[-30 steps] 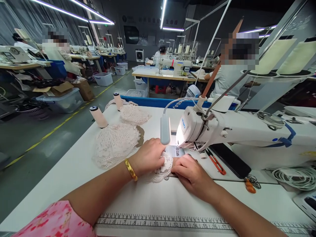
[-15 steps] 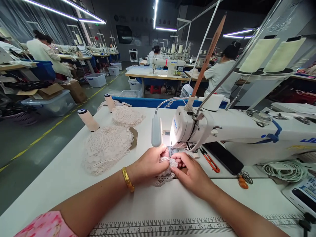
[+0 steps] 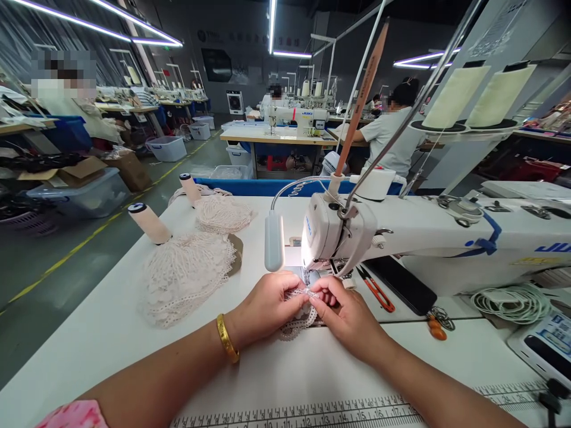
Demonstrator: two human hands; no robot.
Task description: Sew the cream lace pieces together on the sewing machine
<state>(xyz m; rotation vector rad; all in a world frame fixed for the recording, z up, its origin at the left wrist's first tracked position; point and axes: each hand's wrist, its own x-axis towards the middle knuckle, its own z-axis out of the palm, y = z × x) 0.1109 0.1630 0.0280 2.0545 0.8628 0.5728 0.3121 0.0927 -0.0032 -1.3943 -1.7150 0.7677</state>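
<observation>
Between my two hands is a small piece of white lace trim (image 3: 298, 326), its scalloped edge hanging below the fingers. My left hand (image 3: 272, 303), with a gold bangle (image 3: 227, 339) at the wrist, pinches the lace between thumb and fingers. From the other side my right hand (image 3: 345, 312) grips it too, and the fingertips of both hands nearly meet. They are just in front of the needle area of a white sewing machine (image 3: 319, 229), lit by its lamp. Fingers hide part of the lace.
Left of the hands lie a large lace pile (image 3: 187, 276) and a smaller lace pile (image 3: 225, 213), beside thread cones (image 3: 149, 224). Orange thread snips (image 3: 377, 288) and a black phone (image 3: 399, 284) rest under the machine arm. A ruler strip (image 3: 294, 416) runs along the front.
Both hands have drawn the lace slightly toward me, away from the needle, and its upper edge is now pinched flat between the fingertips. The view has shifted a little to the right.
</observation>
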